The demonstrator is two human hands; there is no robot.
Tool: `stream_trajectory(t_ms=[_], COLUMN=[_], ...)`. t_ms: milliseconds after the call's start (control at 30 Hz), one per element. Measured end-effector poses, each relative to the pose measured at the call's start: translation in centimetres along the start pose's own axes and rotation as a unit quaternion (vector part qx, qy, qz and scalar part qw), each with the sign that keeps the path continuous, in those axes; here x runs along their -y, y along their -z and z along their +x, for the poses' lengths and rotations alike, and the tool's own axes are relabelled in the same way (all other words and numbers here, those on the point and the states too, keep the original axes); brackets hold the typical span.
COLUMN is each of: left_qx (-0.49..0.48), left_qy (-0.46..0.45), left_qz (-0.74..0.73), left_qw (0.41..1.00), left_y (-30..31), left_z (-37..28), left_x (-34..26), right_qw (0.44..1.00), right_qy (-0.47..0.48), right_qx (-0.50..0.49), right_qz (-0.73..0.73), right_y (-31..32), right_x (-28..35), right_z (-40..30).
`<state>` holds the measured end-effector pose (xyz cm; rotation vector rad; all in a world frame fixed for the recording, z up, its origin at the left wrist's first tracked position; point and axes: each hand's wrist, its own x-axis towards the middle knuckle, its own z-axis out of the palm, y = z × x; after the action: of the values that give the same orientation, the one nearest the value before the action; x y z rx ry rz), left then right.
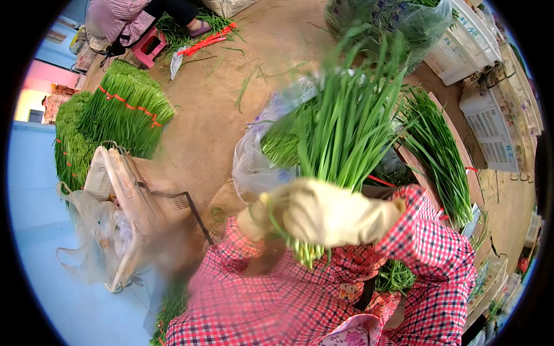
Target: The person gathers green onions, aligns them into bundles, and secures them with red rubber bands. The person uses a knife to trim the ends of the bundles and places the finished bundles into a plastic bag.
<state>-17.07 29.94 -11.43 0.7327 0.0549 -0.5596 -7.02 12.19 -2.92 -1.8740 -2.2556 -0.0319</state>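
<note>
My right hand (pixel 339 216), in a beige glove, grips a large bunch of garlic chives (pixel 346 142). The green leaves fan out away from me, and the pale cut ends point back toward my checked clothing. My left hand (pixel 262 216), also gloved, is against the left side of the bunch. Its fingers are blurred and partly hidden by the right glove, and a loose leaf crosses it. Beyond my hands, a clear plastic bag (pixel 255 162) holds more chives (pixel 281 142). At the right, a bunch tied with red bands (pixel 437 160) lies on a board (pixel 452 129).
White plastic crates (pixel 491 125) stand at right. Large tied chive bundles (pixel 125 108) rest by the blue wall at left, near a crate (pixel 149 190) hung with plastic bags (pixel 93 238). Another person (pixel 130 17) is by a pink stool (pixel 149 47), near red ties (pixel 207 41) on the floor.
</note>
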Motion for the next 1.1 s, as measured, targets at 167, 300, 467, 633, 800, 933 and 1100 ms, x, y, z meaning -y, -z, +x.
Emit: stream_trajectory(t_ms=[167, 300, 467, 633, 800, 933, 1100], left_qx=[0.030, 0.096, 0.081, 0.148, 0.174, 0.169, 0.205], left_qy=[0.010, -0.024, 0.088, 0.181, 0.193, 0.212, 0.246], left_qz=[-0.144, -0.251, -0.246, -0.111, 0.045, 0.079, 0.163], left_qw=[0.989, 0.963, 0.962, 0.966, 0.965, 0.959, 0.933], left_y=[-6.0, -10.4, -13.7, -13.1, -16.0, -18.4, -19.0], left_z=[-2.0, -2.8, -1.1, 3.7, 6.5, 6.0, 7.4], left_x=[5.1, 8.2, 6.9, 6.3, 2.9, 0.4, 2.3], right_qw=[0.995, 0.993, 0.985, 0.969, 0.978, 0.872, 0.613], right_qy=[0.090, 0.084, -0.032, -0.180, -0.192, -0.433, -0.610], right_qx=[-0.033, -0.072, -0.093, -0.008, -0.074, -0.191, -0.353], right_qz=[-0.011, -0.048, -0.141, -0.168, -0.045, 0.130, 0.358], right_y=[-2.6, -3.7, -3.7, 4.0, 5.0, 3.6, 2.0], right_x=[10.8, 15.6, 18.2, 20.2, 24.9, 27.7, 28.6], right_z=[-1.5, -2.4, -3.8, -6.8, -10.2, -16.0, -20.9])
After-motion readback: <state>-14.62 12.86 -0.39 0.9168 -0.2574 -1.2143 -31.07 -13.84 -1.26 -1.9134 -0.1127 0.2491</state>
